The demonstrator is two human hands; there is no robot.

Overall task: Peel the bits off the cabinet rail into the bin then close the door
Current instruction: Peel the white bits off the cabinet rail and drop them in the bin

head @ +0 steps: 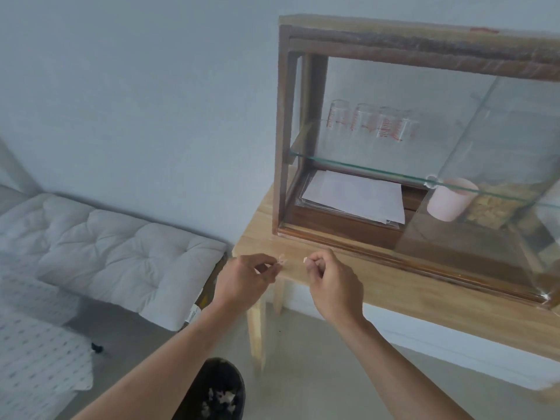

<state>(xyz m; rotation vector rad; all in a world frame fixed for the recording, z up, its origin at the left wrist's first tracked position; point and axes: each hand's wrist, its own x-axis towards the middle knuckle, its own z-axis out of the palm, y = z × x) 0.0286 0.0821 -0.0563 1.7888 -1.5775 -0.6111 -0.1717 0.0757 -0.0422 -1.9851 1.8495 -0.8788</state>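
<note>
Bits of peeled film [281,259] sit pinched in the left hand [242,280], held above the black bin [212,392], probably for dropping. The right hand [333,283] pinches another scrap [305,260]; the cabinet's glass door [491,165] stands open.

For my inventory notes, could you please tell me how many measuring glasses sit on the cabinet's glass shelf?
3, side by side on the glass shelf: left glass, middle glass, right glass. Reflections may hide others further right.

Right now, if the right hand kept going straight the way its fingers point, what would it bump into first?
Probably the cabinet rail. The right hand hovers over the wooden table, fingers pinching a small pale bit and aimed up toward the cabinet's bottom front edge. Depth is hard to judge in this single view.
</note>
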